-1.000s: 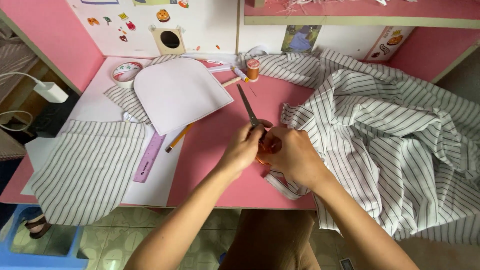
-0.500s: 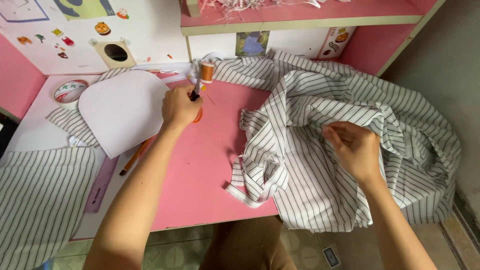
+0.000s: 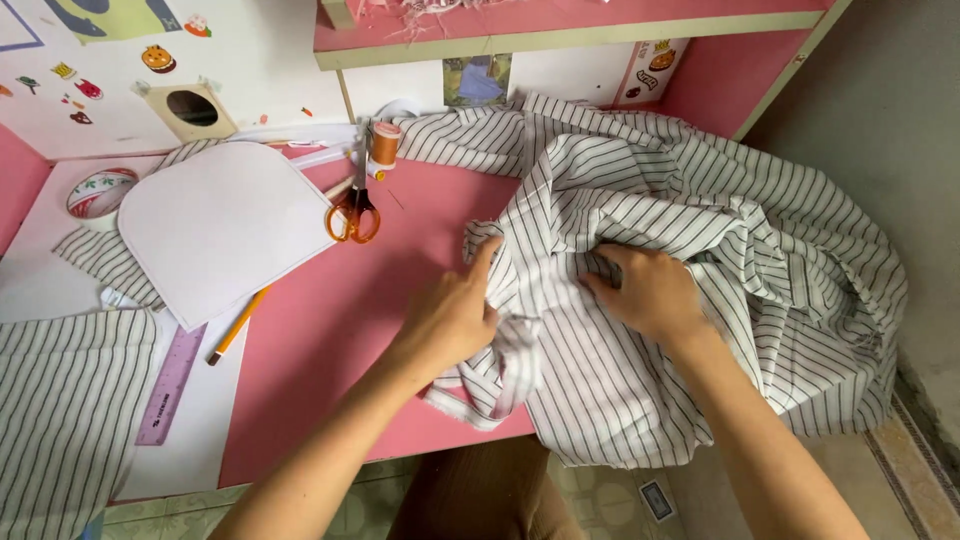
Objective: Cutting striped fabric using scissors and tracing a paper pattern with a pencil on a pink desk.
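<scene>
A large crumpled piece of white cloth with dark stripes (image 3: 700,260) covers the right half of the pink desk (image 3: 330,360). My left hand (image 3: 455,310) rests on the cloth's left edge, fingers closed around a fold. My right hand (image 3: 645,290) presses into the bunched cloth near the middle and grips it. Orange-handled scissors (image 3: 353,210) lie on the desk, apart from both hands, beside an orange thread spool (image 3: 384,146).
A white rounded paper pattern (image 3: 220,225) lies at the left over a striped piece. A pencil (image 3: 238,325), a purple ruler (image 3: 170,385), a tape roll (image 3: 97,192) and a flat striped cut piece (image 3: 60,420) lie further left. A shelf (image 3: 560,25) runs along the back.
The scissors went from my hands to the desk near the spool. My left hand came back right to the striped cloth, and both hands now grip it.
</scene>
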